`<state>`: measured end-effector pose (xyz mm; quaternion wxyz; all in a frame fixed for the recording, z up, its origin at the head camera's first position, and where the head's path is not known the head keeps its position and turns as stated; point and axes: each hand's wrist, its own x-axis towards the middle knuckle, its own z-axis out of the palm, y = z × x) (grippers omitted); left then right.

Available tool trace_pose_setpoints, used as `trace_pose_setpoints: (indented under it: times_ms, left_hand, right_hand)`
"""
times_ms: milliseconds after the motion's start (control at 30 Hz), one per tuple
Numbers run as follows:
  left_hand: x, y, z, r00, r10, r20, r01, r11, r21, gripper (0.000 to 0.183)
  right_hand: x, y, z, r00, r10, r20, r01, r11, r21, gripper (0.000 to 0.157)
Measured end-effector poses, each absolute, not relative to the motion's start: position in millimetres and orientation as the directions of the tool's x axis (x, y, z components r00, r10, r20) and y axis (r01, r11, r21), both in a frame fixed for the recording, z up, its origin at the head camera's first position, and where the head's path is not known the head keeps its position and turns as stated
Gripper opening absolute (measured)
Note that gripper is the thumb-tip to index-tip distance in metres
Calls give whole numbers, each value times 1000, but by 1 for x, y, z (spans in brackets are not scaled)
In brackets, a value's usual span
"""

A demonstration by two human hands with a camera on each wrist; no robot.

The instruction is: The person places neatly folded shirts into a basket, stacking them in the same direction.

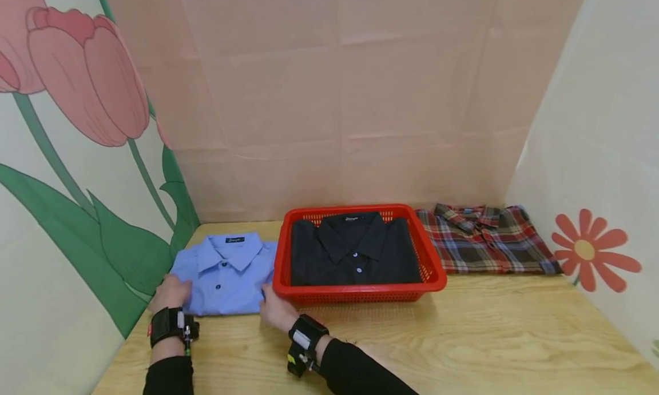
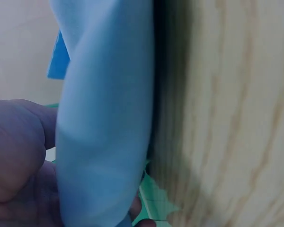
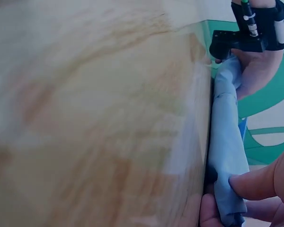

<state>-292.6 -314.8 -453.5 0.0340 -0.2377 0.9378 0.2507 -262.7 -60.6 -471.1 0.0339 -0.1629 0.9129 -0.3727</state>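
Note:
A folded light blue shirt (image 1: 222, 289) lies on the table at the left, collar toward the back wall. My left hand (image 1: 171, 292) grips its left side, and in the left wrist view fingertips (image 2: 136, 208) show under the fold. On the right side of the blue shirt, beside the basket, my right hand (image 1: 278, 310) pinches the edge. The right wrist view shows that thumb (image 3: 255, 183) on top of the cloth and a finger below it. A folded black shirt (image 1: 340, 269) sits inside the red basket (image 1: 360, 290), collar toward the back.
A folded plaid shirt (image 1: 489, 249) lies right of the basket, near the back wall. The wooden table (image 1: 489, 332) is bounded by a pink back wall (image 1: 334, 98) and printed side walls with a tulip (image 1: 92, 80) and a red flower (image 1: 584, 250).

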Motion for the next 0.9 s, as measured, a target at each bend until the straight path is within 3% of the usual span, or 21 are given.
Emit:
trace_pose_setpoints:
  times_ms: [167, 333, 667, 900]
  left_hand:
    - [-291, -315, -454, -883, -430, -187, -464, 748, 474, 70]
    - [-292, -316, -457, -874, -447, -190, -479, 733, 483, 78]
    - [-293, -317, -457, -876, -460, -144, -467, 736, 490, 75]
    - [-290, -317, -457, -881, -459, -111, -448, 735, 509, 76]
  right_hand:
    - [-265, -62, -472, -949, -301, 92, -276, 658, -701, 57]
    - [-266, -65, -472, -971, -241, -9, -146, 621, -770, 82]
    - [-266, -66, -468, -961, -226, -160, 15, 537, -843, 77]
    - [-266, -67, -468, -959, -194, -209, 85, 505, -859, 82]
